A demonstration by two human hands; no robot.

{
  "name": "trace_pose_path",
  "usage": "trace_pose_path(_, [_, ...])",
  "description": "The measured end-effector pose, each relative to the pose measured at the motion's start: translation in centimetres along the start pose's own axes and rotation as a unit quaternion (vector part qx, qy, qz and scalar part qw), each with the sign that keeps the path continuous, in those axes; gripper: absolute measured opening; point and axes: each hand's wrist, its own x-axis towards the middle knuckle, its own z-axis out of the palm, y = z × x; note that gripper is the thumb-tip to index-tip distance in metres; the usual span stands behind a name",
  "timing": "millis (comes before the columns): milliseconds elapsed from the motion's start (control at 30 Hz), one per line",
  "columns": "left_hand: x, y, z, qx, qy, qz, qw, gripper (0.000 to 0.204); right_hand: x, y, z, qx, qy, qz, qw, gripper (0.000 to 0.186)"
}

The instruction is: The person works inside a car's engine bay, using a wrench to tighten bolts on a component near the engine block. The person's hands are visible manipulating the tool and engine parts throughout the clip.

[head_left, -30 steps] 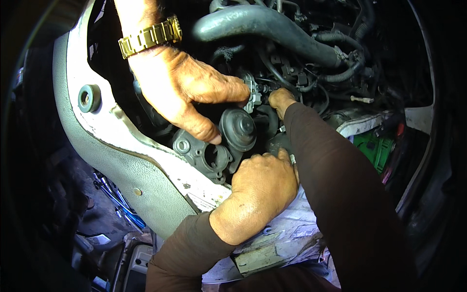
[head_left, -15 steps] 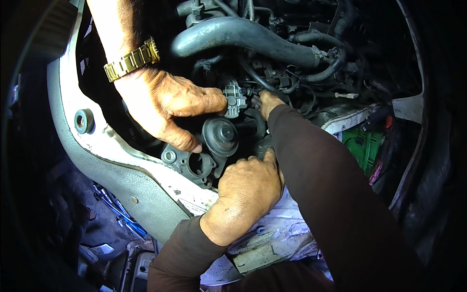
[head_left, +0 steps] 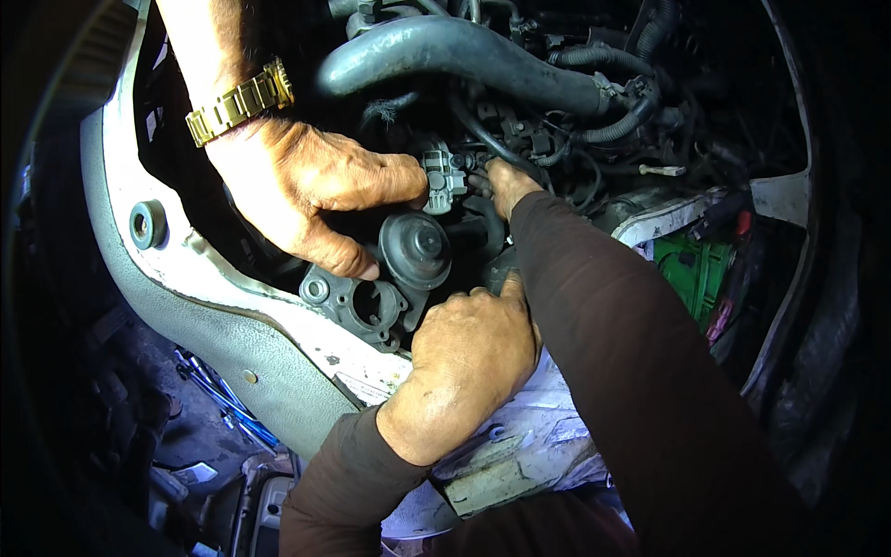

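Observation:
Low in the middle, my left hand (head_left: 464, 362) has fingers curled over the engine bay's edge beside a dark rounded part (head_left: 501, 269), its fingertips mostly hidden. My right hand (head_left: 506, 190) reaches higher, fingers closed around a small dark piece at the connector beside a silver housing (head_left: 445, 181); what exactly they grip is unclear. Another person's hand (head_left: 306, 195), with a gold metal watch (head_left: 237, 110), touches the housing's left side with bent fingers, its thumb near a black round cap (head_left: 413, 251) and a flanged metal part (head_left: 343, 306).
A thick hose (head_left: 445, 56) and corrugated tubes cross above. The white body edge (head_left: 223, 269) with grey padding (head_left: 195, 325) curves around the left. A green part (head_left: 691, 278) sits at the right. Blue-grey tools (head_left: 223, 399) lie on the floor at lower left.
The view has shifted so the engine appears further left. My right hand's fingers have shifted slightly at the connector; my left hand and the other person's hand keep much the same places on the engine.

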Motion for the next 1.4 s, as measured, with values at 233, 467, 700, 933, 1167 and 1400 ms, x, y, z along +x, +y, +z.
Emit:
trace_pose_path(233, [0.0, 0.1, -0.2, -0.002, -0.001, -0.002, 1.000, 0.050, 1.6, 0.0, 0.4, -0.010, 0.042, 0.029, 0.999, 0.023])
trace_pose_path(467, [-0.1, 0.2, -0.4, 0.000, -0.007, -0.003, 1.000, 0.050, 1.6, 0.2, 0.2, 0.015, 0.022, 0.035, 0.999, 0.023])
trace_pose_path(700, [0.0, 0.1, -0.4, -0.010, -0.013, 0.002, 1.000, 0.050, 1.5, 0.0, 0.1, 0.027, 0.037, 0.039, 0.998, 0.018])
trace_pose_path(933, [0.1, 0.1, -0.2, 0.004, -0.008, -0.001, 1.000, 0.051, 2.0, 0.1, 0.1, 0.010, 0.031, 0.040, 0.999, 0.017])
trace_pose_path(1167, [-0.1, 0.1, -0.2, -0.026, 0.014, 0.003, 1.000, 0.042, 0.9, -0.7, 0.2, -0.018, 0.037, 0.057, 0.997, 0.016])
trace_pose_path(1400, [0.1, -0.1, 0.1, -0.011, 0.006, 0.005, 1.000, 0.046, 1.8, 0.1, 0.2, 0.004, 0.013, 0.035, 0.999, 0.016])
